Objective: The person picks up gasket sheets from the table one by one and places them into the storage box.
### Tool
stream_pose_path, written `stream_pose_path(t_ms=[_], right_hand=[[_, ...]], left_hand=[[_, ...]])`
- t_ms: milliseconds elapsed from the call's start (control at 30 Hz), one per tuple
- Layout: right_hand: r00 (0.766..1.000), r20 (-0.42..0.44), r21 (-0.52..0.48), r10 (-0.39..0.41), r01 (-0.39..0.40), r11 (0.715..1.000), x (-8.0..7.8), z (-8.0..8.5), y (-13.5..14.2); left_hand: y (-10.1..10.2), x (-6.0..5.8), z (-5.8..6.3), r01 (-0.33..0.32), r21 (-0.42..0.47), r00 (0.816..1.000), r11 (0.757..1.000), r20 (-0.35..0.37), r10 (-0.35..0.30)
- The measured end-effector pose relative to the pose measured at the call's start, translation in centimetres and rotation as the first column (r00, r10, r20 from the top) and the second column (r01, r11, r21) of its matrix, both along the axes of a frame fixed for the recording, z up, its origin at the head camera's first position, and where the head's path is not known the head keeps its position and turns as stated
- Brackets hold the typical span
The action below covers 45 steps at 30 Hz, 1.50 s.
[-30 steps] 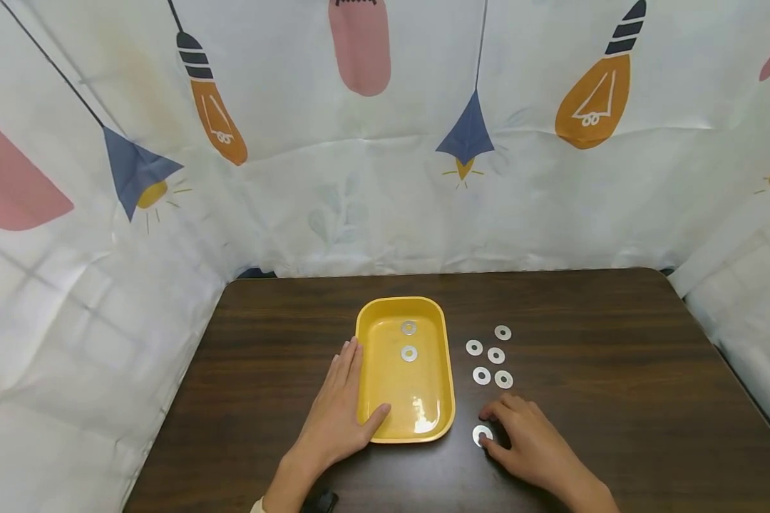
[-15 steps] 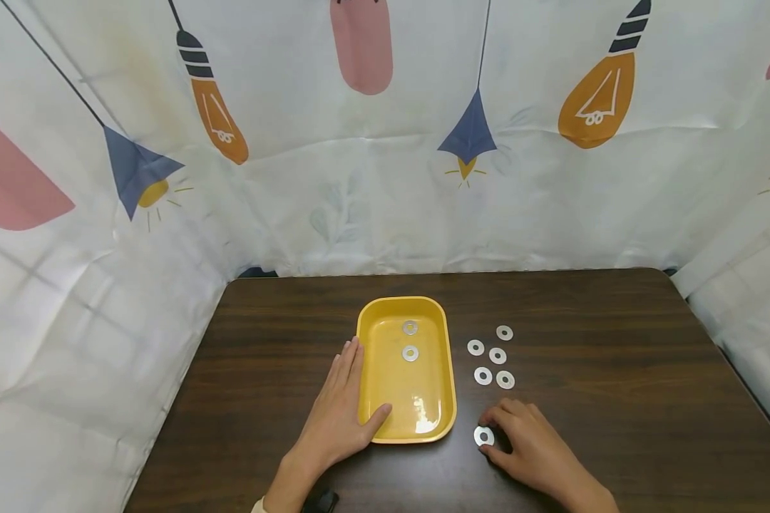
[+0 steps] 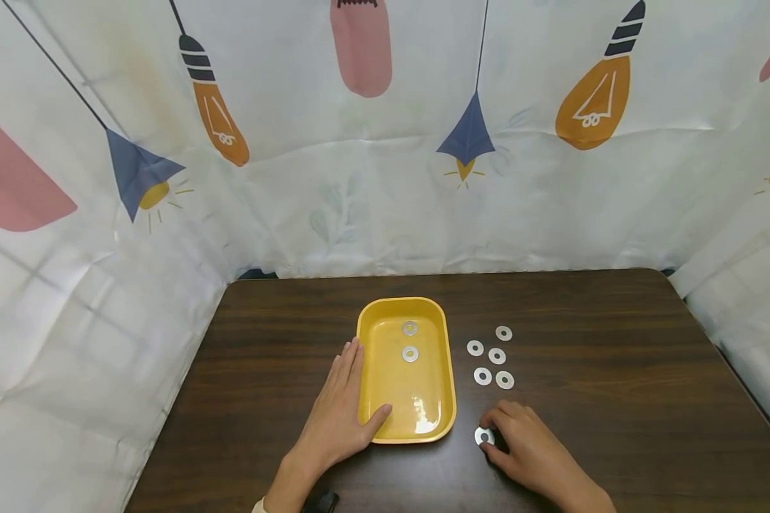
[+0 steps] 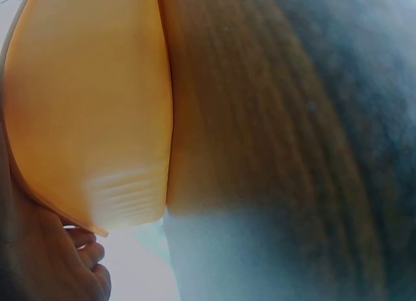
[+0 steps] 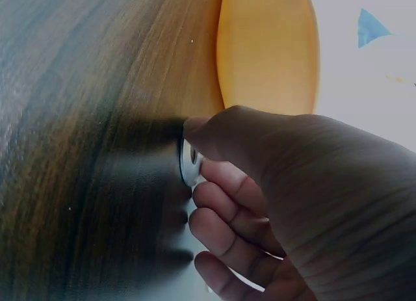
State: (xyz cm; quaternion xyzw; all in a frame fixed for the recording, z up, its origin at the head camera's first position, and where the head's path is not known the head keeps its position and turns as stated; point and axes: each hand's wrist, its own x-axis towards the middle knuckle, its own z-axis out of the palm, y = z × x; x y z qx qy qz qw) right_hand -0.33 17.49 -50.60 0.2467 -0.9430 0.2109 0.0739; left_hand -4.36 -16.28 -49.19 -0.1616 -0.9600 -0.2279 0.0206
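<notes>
My left hand (image 3: 335,417) lies along the left side of a yellow tray (image 3: 391,395), fingers straight and thumb over its near rim. In the left wrist view, the tray's outer wall (image 4: 91,106) rises beside that hand. Two flat metal washers, a far one (image 3: 415,328) and a nearer one (image 3: 416,354), lie inside the tray. To its right, my right hand (image 3: 529,445) pinches another washer (image 3: 478,437) by its edges, between thumb and index finger. Seen from the right wrist, this washer (image 5: 186,163) is at the tabletop; whether it is raised I cannot tell.
Several more washers (image 3: 497,362) lie loosely grouped on the dark wooden table (image 3: 590,342), beyond my right hand. Beside my left wrist is a small black object (image 3: 324,501), partly hidden. A patterned white curtain (image 3: 385,206) hangs behind and at both sides of the table.
My right thumb has slid off the washer's face to its near edge, and the index finger has drawn in to its far edge. The left hand and tray stay put.
</notes>
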Motion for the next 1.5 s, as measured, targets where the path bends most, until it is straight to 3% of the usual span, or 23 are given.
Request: stream_pose_path(t_ms=[300,500,967,1300,1500], right_hand=[[0.998,-0.060,0.065,0.008,-0.004,0.998,0.3,0.3,-0.3],[0.981,-0.195,0.109,-0.014,0.036,0.993,0.6,0.2,-0.8],[0.954,-0.288,0.187,-0.087,0.145,0.972,1.0,0.2,-2.2],[0.942,-0.304,0.147,-0.139,0.191,0.970,0.9,-0.1,-2.5],[0.936,-0.329,0.067,-0.124,0.154,0.986,0.8,-0.6,-2.0]], left_hand=[[0.0,0.0,-0.1,0.008,-0.006,1.000,1.000,-0.022,-0.009],[0.0,0.0,0.0,0.008,-0.003,1.000,1.000,-0.025,-0.008],[0.0,0.1,0.1,0.001,-0.010,1.000,1.000,-0.012,-0.001],[0.1,-0.2,0.2,0.002,-0.002,1.000,1.000,-0.006,-0.002],[0.0,-0.1,0.1,0.009,0.001,1.000,1.000,-0.020,-0.009]])
